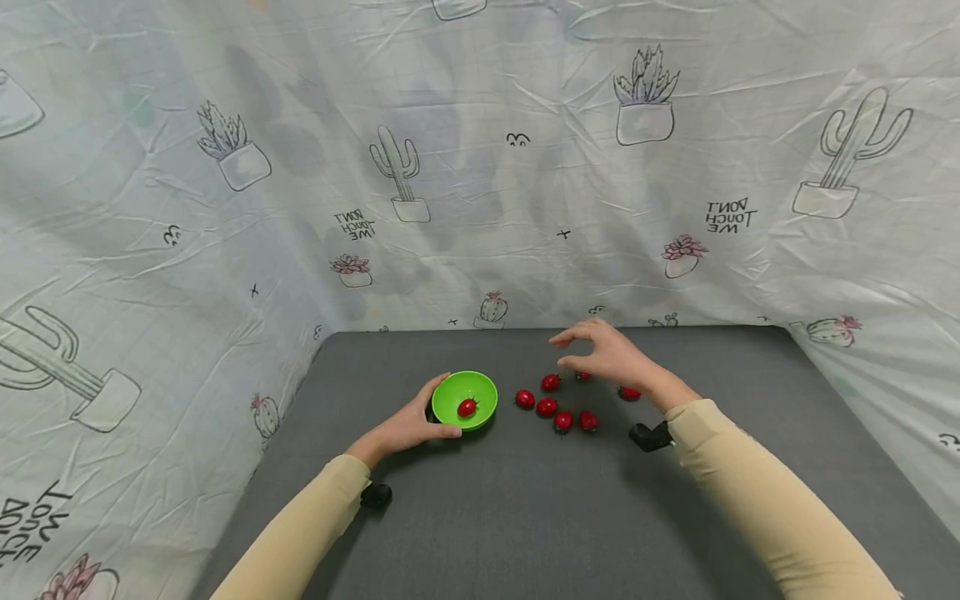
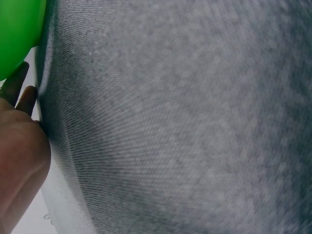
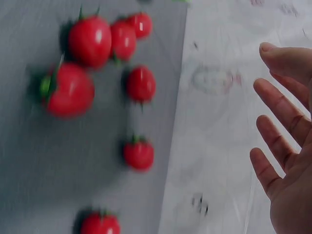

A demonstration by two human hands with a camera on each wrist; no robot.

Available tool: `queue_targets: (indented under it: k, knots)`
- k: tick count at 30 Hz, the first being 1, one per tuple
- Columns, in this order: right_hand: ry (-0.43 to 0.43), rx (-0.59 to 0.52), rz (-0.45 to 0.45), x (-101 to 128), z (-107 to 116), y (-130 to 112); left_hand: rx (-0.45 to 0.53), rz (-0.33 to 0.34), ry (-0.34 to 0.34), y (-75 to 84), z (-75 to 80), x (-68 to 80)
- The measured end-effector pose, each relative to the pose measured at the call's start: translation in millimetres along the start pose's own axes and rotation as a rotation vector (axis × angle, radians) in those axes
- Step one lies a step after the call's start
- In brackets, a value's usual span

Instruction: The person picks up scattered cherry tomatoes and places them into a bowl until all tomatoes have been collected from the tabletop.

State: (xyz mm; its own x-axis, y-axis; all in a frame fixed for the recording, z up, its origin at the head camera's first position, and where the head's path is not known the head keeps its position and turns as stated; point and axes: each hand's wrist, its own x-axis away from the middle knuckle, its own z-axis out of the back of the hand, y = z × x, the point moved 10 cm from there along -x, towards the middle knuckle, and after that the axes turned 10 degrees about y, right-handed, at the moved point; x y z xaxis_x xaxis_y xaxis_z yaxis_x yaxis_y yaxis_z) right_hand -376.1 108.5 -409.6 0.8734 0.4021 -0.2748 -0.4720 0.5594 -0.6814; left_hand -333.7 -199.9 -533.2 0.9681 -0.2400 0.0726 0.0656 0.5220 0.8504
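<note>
My left hand [image 1: 405, 427] holds a small green bowl [image 1: 483, 393] by its left side, with the thumb at the near rim and the fingers around the far side. One red cherry tomato [image 1: 467, 407] lies inside the bowl. In the left wrist view, fingers touch the outside of the green bowl [image 2: 17, 34]. My right hand [image 1: 609, 357] hovers above the loose cherry tomatoes [image 1: 547, 407], thumb and fingers spread apart and holding nothing. The right wrist view has several tomatoes [image 3: 90, 41] with green stems beside the spread right hand [image 3: 295, 190].
A dark grey cloth-covered table [image 1: 480, 517] carries everything. White fabric [image 1: 480, 183] printed with cacti hangs behind and along the sides. Another tomato [image 1: 628, 392] lies apart, partly behind the right wrist. Black wrist devices [image 1: 651, 436] sit below both forearms.
</note>
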Motion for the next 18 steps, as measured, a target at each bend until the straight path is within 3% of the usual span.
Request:
queue_targets:
  k: [7, 18]
  knots:
    - [0.064, 0.027, -0.067, 14.3, 38.1, 31.9, 0.024, -0.001, 0.002, 1.1, -0.2, 0.3]
    - [0.096, 0.071, -0.124, 34.6, 64.2, 73.9, 0.025, -0.001, 0.001, -2.3, -0.2, -2.1]
